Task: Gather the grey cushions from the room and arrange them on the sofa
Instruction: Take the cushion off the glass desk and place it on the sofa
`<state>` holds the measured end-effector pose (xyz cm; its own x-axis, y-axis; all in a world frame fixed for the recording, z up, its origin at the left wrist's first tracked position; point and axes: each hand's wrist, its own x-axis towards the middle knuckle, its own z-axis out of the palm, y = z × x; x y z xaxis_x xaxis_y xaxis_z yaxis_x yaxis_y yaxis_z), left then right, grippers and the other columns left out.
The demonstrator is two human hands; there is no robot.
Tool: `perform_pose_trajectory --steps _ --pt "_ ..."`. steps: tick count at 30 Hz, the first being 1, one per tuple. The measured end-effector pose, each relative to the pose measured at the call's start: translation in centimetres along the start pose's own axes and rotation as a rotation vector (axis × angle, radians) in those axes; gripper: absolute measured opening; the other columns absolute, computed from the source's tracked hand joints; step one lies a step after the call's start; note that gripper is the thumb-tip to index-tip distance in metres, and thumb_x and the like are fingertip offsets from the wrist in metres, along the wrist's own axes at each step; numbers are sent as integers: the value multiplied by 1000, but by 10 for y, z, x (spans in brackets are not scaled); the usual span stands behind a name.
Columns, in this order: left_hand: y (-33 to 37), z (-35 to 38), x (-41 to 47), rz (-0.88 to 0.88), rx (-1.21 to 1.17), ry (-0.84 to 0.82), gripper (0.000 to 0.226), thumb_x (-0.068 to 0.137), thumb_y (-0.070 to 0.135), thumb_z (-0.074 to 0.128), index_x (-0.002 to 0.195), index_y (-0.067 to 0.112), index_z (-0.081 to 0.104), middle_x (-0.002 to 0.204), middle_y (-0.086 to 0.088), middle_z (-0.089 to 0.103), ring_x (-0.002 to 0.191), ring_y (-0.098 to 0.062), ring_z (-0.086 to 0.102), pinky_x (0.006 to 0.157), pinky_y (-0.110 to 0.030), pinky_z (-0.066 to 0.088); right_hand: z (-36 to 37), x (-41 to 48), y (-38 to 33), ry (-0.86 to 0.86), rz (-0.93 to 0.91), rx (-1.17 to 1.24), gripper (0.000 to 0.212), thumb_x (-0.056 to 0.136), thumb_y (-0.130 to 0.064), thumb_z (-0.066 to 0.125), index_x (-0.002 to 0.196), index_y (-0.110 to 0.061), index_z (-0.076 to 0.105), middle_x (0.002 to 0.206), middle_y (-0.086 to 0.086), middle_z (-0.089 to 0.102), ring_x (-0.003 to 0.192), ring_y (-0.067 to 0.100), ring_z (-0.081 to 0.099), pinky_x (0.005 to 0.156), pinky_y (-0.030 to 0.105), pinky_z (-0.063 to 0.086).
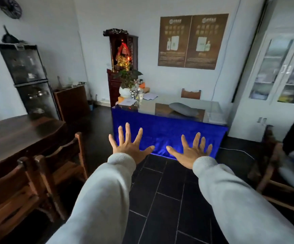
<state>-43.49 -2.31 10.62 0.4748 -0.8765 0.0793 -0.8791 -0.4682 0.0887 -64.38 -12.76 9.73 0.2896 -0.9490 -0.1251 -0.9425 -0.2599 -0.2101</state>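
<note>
One grey cushion (184,109) lies flat on the glass top of a table draped in blue cloth (169,132), straight ahead across the room. My left hand (129,144) and my right hand (192,150) are both stretched out in front of me, fingers spread wide, backs up, holding nothing. They hover over the dark tiled floor, well short of the cushion. No sofa is in view.
A dark wooden dining table (18,136) with wooden chairs (60,166) stands on the left. A person sits on a chair (283,173) at the right edge. A shrine cabinet (122,67), a potted plant (127,81) and papers crowd the blue table's left end. A white cupboard (279,76) stands at right.
</note>
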Motion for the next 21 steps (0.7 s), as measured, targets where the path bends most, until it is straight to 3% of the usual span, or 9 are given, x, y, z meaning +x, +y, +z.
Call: perform_pose_trajectory --steps 7,16,21 --pt "45 9 160 134 -3 -26 99 73 96 8 156 47 -15 163 -3 -37 151 -35 -29 115 -69 -14 -34 142 -8 52 104 55 117 67 -106 15 163 -45 -13 168 14 -36 156 37 -30 121 64 -19" --pt "104 56 360 197 -30 -129 98 75 95 11 156 47 -16 163 -1 -36 151 -34 -30 115 -67 -16 -26 324 15 74 165 15 133 47 -109 -2 163 -46 -12 168 13 -35 156 36 -31 119 63 -22" --pt "154 95 475 199 -32 -161 100 74 96 13 156 47 -15 163 0 -38 150 -33 -31 115 -68 -15 -35 448 54 40 201 4 119 66 -106 14 164 -44 -11 169 14 -34 156 35 -31 118 62 -23"
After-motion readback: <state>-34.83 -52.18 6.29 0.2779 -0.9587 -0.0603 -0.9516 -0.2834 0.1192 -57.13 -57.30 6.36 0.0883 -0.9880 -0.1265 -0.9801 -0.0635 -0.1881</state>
